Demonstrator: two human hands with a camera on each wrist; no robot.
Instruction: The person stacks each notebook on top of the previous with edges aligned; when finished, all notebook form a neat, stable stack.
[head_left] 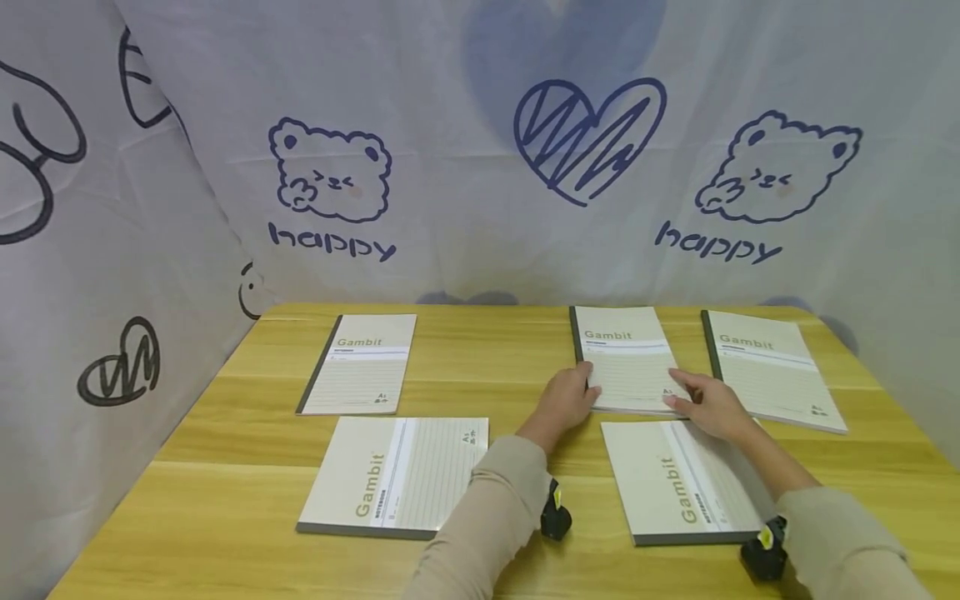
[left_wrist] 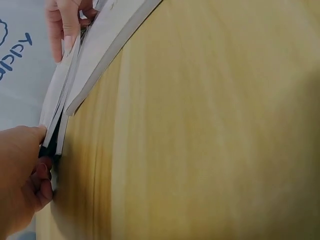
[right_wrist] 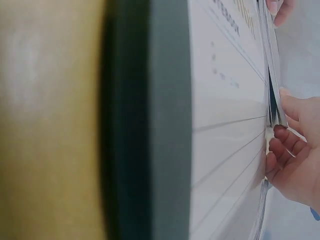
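Note:
Both hands hold the notebook at the back, right of centre; its cover reads Gambit and its dark spine faces left. My left hand grips its lower left corner by the spine, thumb over the cover. On the opposite edge, my right hand pinches the lower right corner between thumb and fingers. In the left wrist view, a dark gap shows under the held notebook, above another layer of pages. The right wrist view has the right hand at the notebook's edge, fingers curled beneath.
Similar notebooks lie around: one at back left, one at front left, one at far right. Another notebook lies at front right, under the right forearm. A printed cloth hangs behind the wooden table.

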